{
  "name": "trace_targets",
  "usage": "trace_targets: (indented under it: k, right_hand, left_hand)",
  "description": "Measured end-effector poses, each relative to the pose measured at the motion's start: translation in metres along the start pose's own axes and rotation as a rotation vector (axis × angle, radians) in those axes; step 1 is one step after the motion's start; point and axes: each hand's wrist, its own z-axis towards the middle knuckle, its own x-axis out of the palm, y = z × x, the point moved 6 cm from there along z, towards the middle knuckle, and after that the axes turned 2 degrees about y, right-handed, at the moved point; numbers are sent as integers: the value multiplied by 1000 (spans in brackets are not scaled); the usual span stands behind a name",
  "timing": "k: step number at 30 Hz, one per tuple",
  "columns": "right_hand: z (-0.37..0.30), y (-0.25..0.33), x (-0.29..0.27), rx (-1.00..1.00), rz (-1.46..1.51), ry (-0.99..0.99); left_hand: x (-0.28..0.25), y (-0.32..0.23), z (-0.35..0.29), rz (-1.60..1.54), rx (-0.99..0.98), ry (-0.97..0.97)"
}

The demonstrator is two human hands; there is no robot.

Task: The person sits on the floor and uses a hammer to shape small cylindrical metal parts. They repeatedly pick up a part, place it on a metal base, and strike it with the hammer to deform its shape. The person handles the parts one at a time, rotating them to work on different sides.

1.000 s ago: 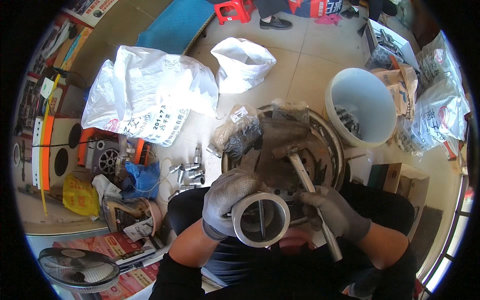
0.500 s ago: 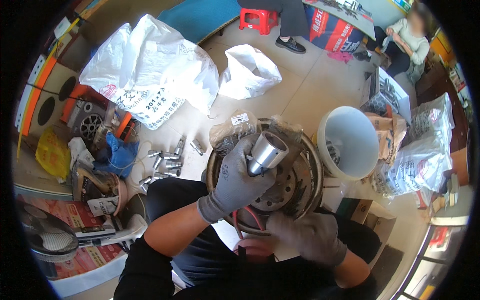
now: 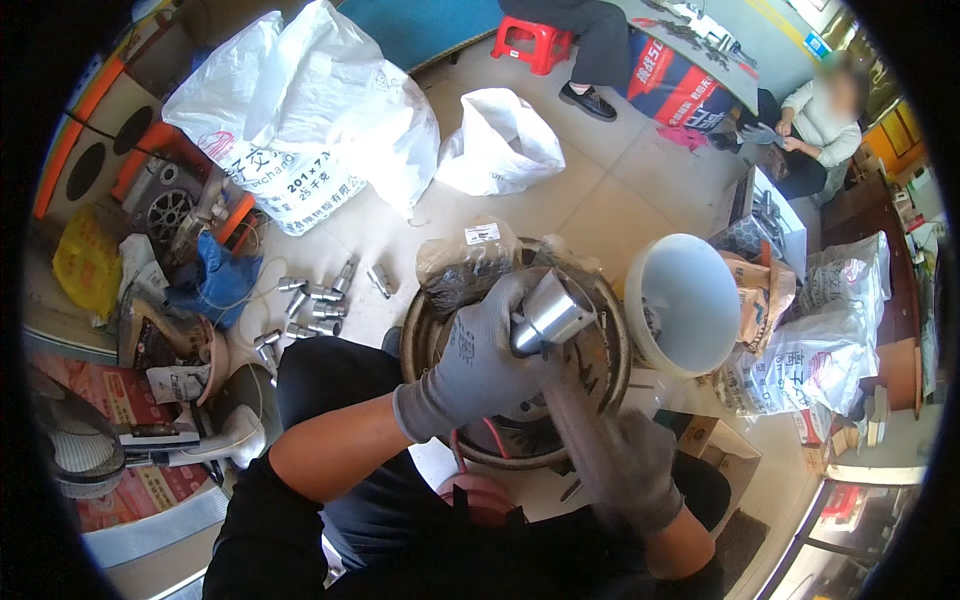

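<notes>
A thick silver metal cylinder with a stepped, narrower end is gripped in my left hand, in a grey work glove. Its wider mouth tilts up and to the right, over a round, dark, worn metal wheel rim between my knees. Lower right of it is my right hand, also gloved. Motion smears its fingers; a long brownish-grey blur runs from there toward the cylinder's lower end. Whether that blur is a tool or moving fingers does not show. Clear plastic bags with dark small parts lie on the rim's far side.
Several similar silver metal parts lie on the floor at left. A white bucket stands right of the rim. White sacks lie ahead, a red stool beyond. Another person sits far right; a fan is at near left.
My right hand has swung, and a long blur now reaches from it up to the cylinder. The cylinder stays in my left hand, tilted further right. The whole view has shifted slightly.
</notes>
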Motion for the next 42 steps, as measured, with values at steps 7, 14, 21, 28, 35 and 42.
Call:
trace_targets:
  k: [7,14,21,28,35,42]
  right_hand:
    - [8,2,-3,-51,78,-21]
    - [1,6,-3,-190,27,-184]
    - [11,5,-8,-200,201,-202]
    - [18,1,-2,194,1428,-78]
    - [24,4,2,99,1179,14]
    - [26,-3,8,244,1412,26]
  left_hand:
    - [-2,5,1,-11,-98,5]
    - [1,6,-1,0,-73,4]
    - [-12,-16,-7,200,311,-1]
    - [0,-6,-27,-130,227,439]
    - [17,13,-28,-252,132,467]
    - [19,-9,-30,-164,341,475]
